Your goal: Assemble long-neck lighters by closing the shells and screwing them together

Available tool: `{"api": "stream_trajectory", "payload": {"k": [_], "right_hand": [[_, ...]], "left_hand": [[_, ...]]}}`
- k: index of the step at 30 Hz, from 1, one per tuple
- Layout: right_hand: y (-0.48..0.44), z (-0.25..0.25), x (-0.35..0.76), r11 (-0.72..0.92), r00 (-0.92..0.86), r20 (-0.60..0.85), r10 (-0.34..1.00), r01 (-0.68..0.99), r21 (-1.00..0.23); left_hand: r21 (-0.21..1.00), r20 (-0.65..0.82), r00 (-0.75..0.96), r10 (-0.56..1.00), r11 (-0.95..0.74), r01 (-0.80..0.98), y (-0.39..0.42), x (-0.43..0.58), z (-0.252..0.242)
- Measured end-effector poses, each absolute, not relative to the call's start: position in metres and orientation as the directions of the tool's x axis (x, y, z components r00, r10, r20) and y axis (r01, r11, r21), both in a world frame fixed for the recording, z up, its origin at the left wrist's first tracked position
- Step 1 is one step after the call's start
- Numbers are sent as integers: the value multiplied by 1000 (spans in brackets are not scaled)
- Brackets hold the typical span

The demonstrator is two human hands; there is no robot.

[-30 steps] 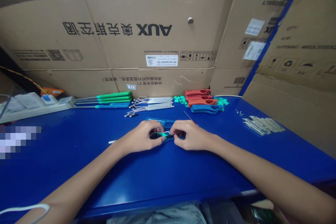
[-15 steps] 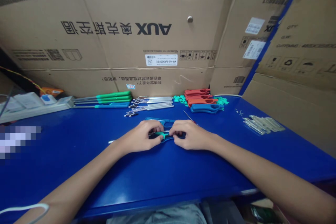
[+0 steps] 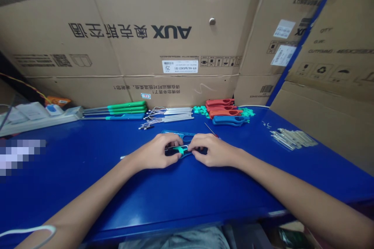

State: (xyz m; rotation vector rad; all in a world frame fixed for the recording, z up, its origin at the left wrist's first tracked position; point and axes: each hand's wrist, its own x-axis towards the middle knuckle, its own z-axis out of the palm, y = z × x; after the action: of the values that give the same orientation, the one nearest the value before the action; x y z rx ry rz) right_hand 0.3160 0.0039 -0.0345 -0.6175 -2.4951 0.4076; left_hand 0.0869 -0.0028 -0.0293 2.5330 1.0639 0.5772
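Note:
My left hand and my right hand meet at the middle of the blue table. Between their fingers they pinch a small black and green plastic piece with a thin wire loop around it. Partly under the piece and my fingers lies a flat blue plastic handle. A thin metal rod sticks out to the left from beneath my left hand. Close to my right hand lies a slim red-tipped pin.
Along the back of the table lie green-handled rods, wire-looped metal rods, red handles, a blue handle and green clips. A clear bag of pale pieces lies right. Cardboard boxes form the back wall.
My hands have drawn slightly closer together around the black and green piece. The objects on the table have not visibly moved.

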Motion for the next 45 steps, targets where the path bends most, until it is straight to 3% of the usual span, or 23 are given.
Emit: {"api": "stream_trajectory", "payload": {"k": [20,27,45], "right_hand": [[8,-35,317,834,-773,373,513,346,-429],[9,-35,317,777,-722,347,599,419,-469],[8,-33,316,802,-758,327,565,412,-432]], "left_hand": [[453,248,600,760,-639,622,-3,89,-33],[467,239,591,770,-625,626,-4,90,-32],[478,234,600,765,-628,614,-3,88,-31]]}}
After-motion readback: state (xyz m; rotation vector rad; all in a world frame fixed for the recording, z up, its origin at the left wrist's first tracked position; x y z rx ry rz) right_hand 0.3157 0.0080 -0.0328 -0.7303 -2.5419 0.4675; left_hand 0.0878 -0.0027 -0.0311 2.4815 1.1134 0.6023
